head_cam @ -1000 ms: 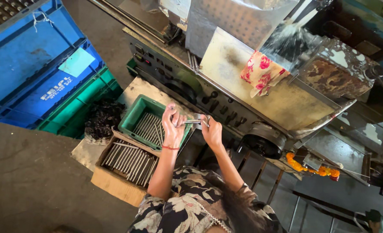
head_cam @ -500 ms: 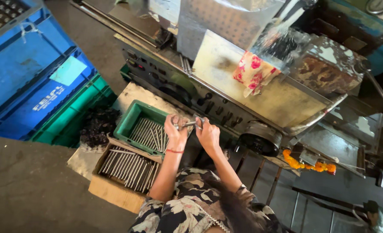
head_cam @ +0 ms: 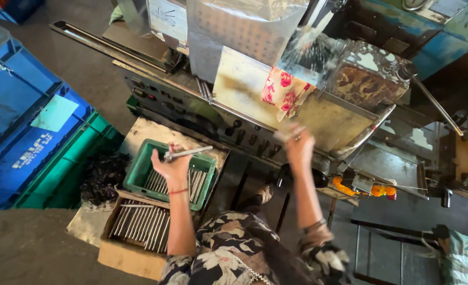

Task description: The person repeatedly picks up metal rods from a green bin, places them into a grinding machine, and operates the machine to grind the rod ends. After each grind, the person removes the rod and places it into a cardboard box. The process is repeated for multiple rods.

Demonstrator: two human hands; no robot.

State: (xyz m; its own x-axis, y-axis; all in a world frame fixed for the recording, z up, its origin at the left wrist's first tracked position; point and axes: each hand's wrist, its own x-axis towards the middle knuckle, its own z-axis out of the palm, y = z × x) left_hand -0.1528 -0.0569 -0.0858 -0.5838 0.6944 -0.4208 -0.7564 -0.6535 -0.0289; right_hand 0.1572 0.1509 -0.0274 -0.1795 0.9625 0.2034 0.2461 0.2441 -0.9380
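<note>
Left hand (head_cam: 174,168) above the green tray (head_cam: 139,177), fingers closed on a metal rod (head_cam: 187,153); right hand (head_cam: 299,145) raised beyond the tray at the machine (head_cam: 255,119), blurred; grip cannot be told.

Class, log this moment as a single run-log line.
left hand: holds metal rod over green tray | right hand: raised at machine, blurred | cardboard box: rods
</note>
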